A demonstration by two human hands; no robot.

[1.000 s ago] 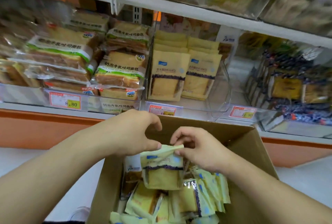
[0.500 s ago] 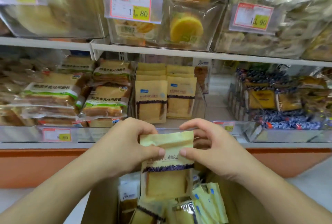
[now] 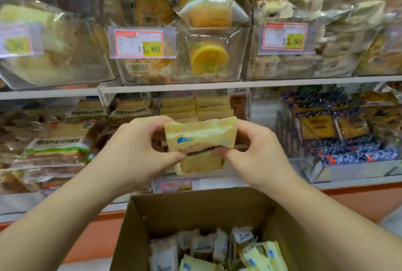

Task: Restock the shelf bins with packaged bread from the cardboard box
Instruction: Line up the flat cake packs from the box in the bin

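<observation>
Both hands are up in front of the lower shelf [image 3: 174, 90], holding one pale yellow bread packet [image 3: 201, 140] between them. The left hand [image 3: 139, 149] has its fingers curled round the packet's left edge, thumb pinching the front near the dark band printed across it. The right hand [image 3: 256, 151] does the same on the right edge, thumb tip on the front, other fingers wrapped behind. So both sets of fingers are clamped on that one packet, and it's held upright with its crimped top edge up and a slice of bread showing through the lower window.

The packet sits well above the cardboard box [image 3: 195, 209], which is open at the bottom of the view, its far wall just below the shelf's front edge. Inside the box there's a jumble of more wrapped bread [image 3: 217, 249], some white wrappers and some yellow ones toward the right side.

Right behind the held packet, in the middle bin of the lower shelf, stand rows of matching yellow packets [image 3: 195, 107]. At the left end of that shelf are stacked toast loaves with green-and-white labels [image 3: 56, 146], and at the right end a clear bin of blue-patterned packs [image 3: 348, 140].

On the upper shelf, clear bins hold round yellow cakes [image 3: 208, 57] in the middle, with a price tag reading 11.80 [image 3: 141, 44] on the front, and another tag reading 13.90 [image 3: 285, 37] on the bin to the right. A third tag at the far left is too blurred to read.
</observation>
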